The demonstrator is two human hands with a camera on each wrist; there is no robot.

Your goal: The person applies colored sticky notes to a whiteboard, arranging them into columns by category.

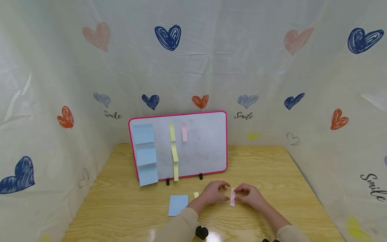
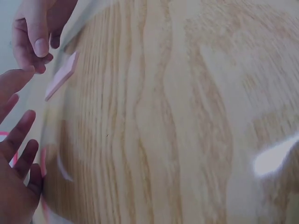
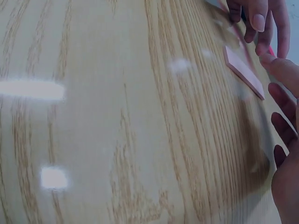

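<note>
A narrow pink sticky-note pad point(image 1: 232, 197) lies on the wooden table, and both hands are close about it. My left hand point(image 1: 215, 191) is on its left, thumb and index finger parted. From the right, my right hand point(image 1: 248, 194) reaches in, its fingertips overlapping the pad's edge in the head view. In the left wrist view the pink pad point(image 2: 61, 77) shows uncovered, with the fingertips of the two hands nearly meeting beside it. The right wrist view shows the pad point(image 3: 244, 72) apart from the spread fingers point(image 3: 282, 126) of my right hand.
Behind the hands, a pink-framed whiteboard point(image 1: 205, 144) leans on small black feet, bearing several blue notes point(image 1: 143, 133), yellow strips point(image 1: 174, 153) and one pink strip point(image 1: 184, 133). A blue note pad point(image 1: 178, 205) and a small yellow piece point(image 1: 196, 194) lie near my left forearm.
</note>
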